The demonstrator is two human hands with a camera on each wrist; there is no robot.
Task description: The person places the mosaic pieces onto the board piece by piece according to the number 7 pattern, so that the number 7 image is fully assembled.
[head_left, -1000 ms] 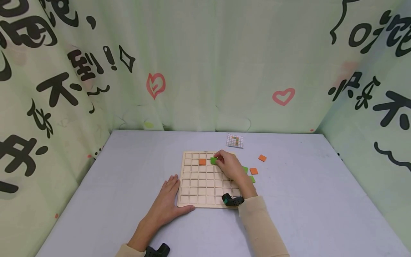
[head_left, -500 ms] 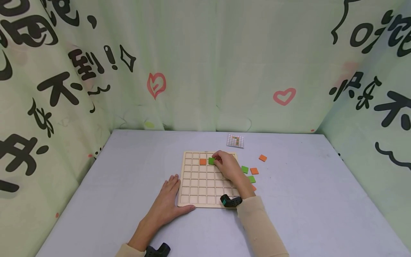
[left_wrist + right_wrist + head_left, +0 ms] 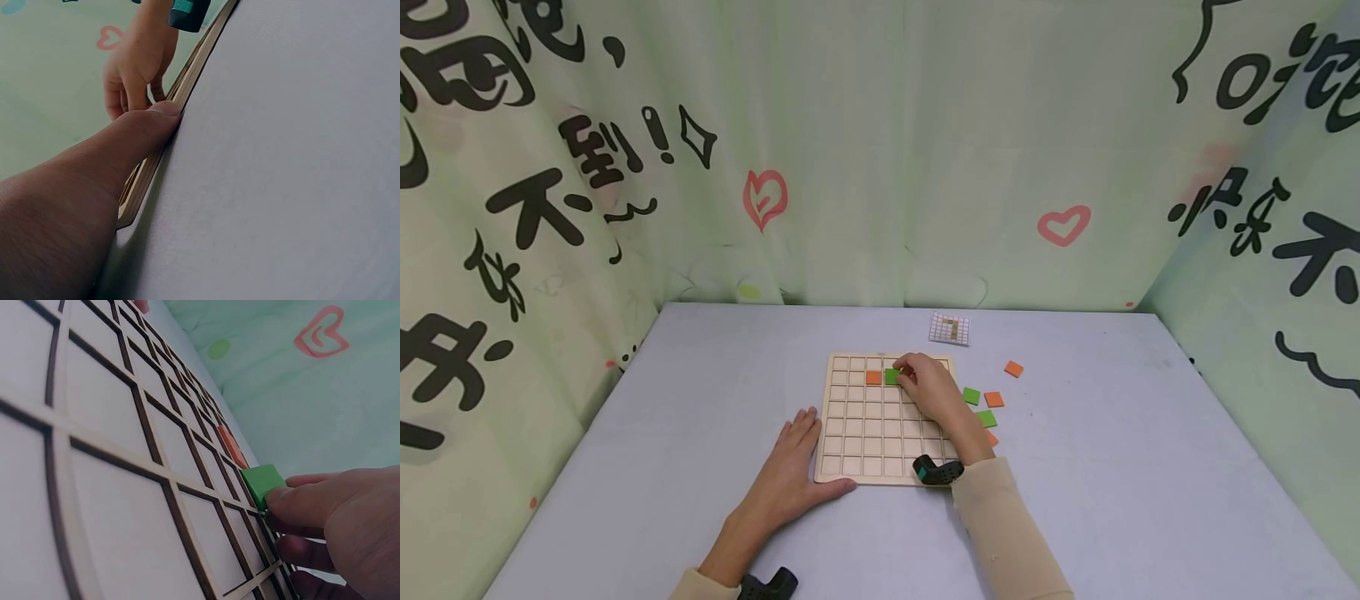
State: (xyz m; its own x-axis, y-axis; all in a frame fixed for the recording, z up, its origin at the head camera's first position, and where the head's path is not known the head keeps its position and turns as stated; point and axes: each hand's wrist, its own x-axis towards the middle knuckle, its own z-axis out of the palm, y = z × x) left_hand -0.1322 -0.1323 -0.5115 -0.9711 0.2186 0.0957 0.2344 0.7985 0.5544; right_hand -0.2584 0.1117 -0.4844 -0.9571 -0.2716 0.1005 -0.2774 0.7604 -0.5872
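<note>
A wooden grid board (image 3: 853,427) lies flat on the table. My right hand (image 3: 931,390) pinches a green square tile (image 3: 891,377) at the board's far rows, just right of an orange tile (image 3: 873,377) lying in a cell. The right wrist view has the green tile (image 3: 261,482) tilted at the grid, with the thumb on its near face. My left hand (image 3: 793,468) rests at the board's near left corner, its fingers straight along the left side. In the left wrist view its thumb (image 3: 140,131) touches the front edge.
Right of the board lie loose tiles: a green one (image 3: 972,396), another green one (image 3: 987,418) and several orange ones, such as one (image 3: 1013,368) farther back. A small card with a printed grid pattern (image 3: 949,328) lies behind the board. Curtains (image 3: 850,167) surround the table.
My right hand has shifted slightly left with the green tile, closer to the orange tile. More of the loose tiles beside the forearm now show. My left hand stays in place.
</note>
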